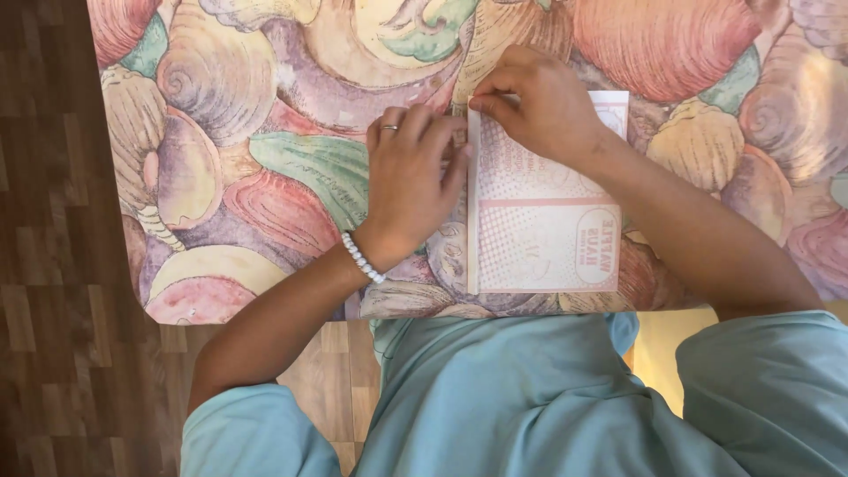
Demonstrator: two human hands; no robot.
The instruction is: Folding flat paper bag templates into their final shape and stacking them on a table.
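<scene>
Shell-patterned pastel tablecloth [265, 132] held a pink-and-white printed paper sheet [543, 230]. Left hand [411, 181] flat beside its folded left edge, right hand [543, 106] pinching its top corner; slipping fingers could skew the crease.

My table [265, 132] is covered edge to edge by a cloth printed with large seashells in soft pink, purple, yellow and green. On it, close to the near edge, lies a pale pink and white sheet of printed paper [543, 234], rectangular, with its left side folded over into a narrow strip. My two hands rest on the cloth and the paper at the sheet's far left corner. Below the table runs a brown wooden plank floor [44, 309].
</scene>
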